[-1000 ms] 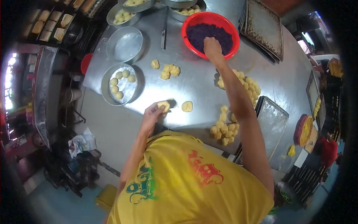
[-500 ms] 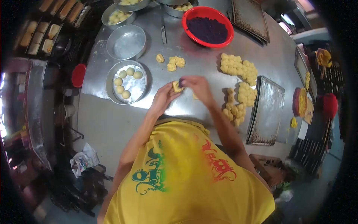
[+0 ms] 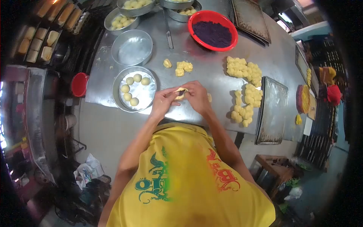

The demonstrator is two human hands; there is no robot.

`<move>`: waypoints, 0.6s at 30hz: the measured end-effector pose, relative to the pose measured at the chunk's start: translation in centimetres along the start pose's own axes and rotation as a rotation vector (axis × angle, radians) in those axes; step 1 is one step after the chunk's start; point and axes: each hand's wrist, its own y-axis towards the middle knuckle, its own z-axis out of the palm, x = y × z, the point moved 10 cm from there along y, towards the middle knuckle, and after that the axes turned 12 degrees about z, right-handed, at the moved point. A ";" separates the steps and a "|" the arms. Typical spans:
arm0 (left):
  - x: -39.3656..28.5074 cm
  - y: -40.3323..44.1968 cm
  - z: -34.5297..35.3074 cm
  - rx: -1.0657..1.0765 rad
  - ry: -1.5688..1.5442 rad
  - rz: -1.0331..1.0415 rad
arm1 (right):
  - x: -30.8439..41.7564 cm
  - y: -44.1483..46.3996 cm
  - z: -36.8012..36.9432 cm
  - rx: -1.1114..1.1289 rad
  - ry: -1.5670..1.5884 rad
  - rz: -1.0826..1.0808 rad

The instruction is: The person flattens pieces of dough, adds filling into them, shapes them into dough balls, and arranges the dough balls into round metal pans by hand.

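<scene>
Between both hands is a piece of yellow dough with dark purple filling showing in its middle. My left hand pinches its left side, and my right hand grips the right edge with bent fingers. Just beyond the hands lie a cluster of dough pieces and a single dough piece. Left of my left hand stands a round pan holding several smooth dough balls in a curved row. Part of another dough piece shows beside my right hand.
A red basin of purple filling stands at the back, near a knife. Dough lumps lie to the right, beside a flat metal tray. An unfilled round pan and more pans of dough balls stand back left.
My right hand has lowered onto the dough, and the purple filling it held is now inside. Both hands now grip the dough's edges. The view has shifted slightly.
</scene>
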 end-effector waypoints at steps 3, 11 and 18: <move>-0.5 0.0 0.3 -0.126 0.020 0.224 | 0.9 0.4 -0.3 0.048 -0.067 0.083; -3.4 -0.1 0.8 -0.146 0.563 0.433 | 1.8 1.0 -1.6 0.274 -0.015 0.019; 3.8 0.7 -1.9 -0.335 0.773 0.491 | -9.3 2.7 3.3 0.068 -0.102 -0.058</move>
